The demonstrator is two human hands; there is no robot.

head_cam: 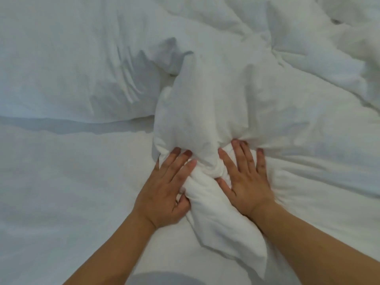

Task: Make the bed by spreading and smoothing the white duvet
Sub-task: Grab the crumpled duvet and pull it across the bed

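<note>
Far left there's a pillow (67, 79) lying flat at what I take to be the head end, with bare sheet (61, 192) in front of it, so that side hasn't been covered yet. Moving in, my left hand (164, 190) is on the near edge of a bunched ridge of the white duvet (205, 112), fingers mostly spread and lying on the fabric with the thumb tucked under the fold; looks more like a loose pinch than a real grab. The ridge runs between both hands and tapers down toward me. My right hand (246, 182) is flat and open on the other side, palm down, holding nothing, just pressing the cloth. I'd guess they're bracketing the lump to pull it apart sideways. Everything to the right is still heaped, crumpled duvet, so plenty left to spread.
</note>
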